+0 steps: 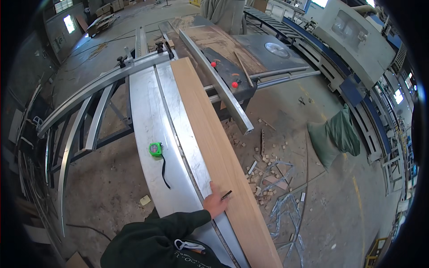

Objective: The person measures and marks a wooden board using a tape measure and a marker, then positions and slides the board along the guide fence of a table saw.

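My left hand (216, 204) reaches from a dark green sleeve and rests on the near part of a long light wooden board (210, 134). Its fingers are closed on a short dark pencil (226, 194), whose tip lies on the board's face. The board lies lengthwise on the steel sliding table (147, 111) of a panel saw, along the table's right edge. A green tape measure (155, 149) with a black strap sits on the steel to the left of the board. My right hand is out of view.
A long aluminium fence (214, 80) runs beside the board, with red knobs by the saw top (232, 67). A person (223, 15) stands at the far end. Wood offcuts (263, 174) litter the floor to the right, near a green sack (335, 138).
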Available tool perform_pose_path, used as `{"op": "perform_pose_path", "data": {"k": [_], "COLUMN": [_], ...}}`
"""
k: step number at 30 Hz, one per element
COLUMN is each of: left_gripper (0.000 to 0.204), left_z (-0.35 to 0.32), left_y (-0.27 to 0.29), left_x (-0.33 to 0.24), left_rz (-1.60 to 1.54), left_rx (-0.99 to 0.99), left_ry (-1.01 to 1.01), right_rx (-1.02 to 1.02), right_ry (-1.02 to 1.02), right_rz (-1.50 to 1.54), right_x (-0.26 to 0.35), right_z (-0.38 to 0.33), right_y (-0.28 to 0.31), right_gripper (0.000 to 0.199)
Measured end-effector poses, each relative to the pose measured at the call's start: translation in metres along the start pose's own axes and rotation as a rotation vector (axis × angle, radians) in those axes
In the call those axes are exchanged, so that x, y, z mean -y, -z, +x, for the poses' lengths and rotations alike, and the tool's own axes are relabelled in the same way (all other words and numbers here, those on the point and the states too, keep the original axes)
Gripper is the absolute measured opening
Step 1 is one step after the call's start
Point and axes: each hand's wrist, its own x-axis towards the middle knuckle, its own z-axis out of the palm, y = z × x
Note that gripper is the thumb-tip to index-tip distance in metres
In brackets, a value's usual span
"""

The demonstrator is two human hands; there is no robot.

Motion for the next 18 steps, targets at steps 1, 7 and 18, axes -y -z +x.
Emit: {"op": "perform_pose_path", "data": {"k": [1, 7, 18], "left_gripper": [0.107, 0.105, 0.106], "left_z": [0.001, 0.037, 0.100], "left_y": [0.002, -0.013, 0.004], "left_x": [-0.006, -0.011, -0.039], "left_rz": [-0.002, -0.089, -0.039], "left_rx": [-0.002, -0.100, -0.119], "left_ry": [0.004, -0.071, -0.076], "right_rx": [0.017, 0.082, 0.222], "right_ry": [-0.013, -0.067, -0.146], "right_rz": [0.007, 0.093, 0.270], "right_x": [-0.008, -0.025, -0.004], "right_z": [0.000, 0.027, 0.074], "right_y": [0.001, 0.011, 0.023], "right_gripper": [0.060, 0.060, 0.059]}}
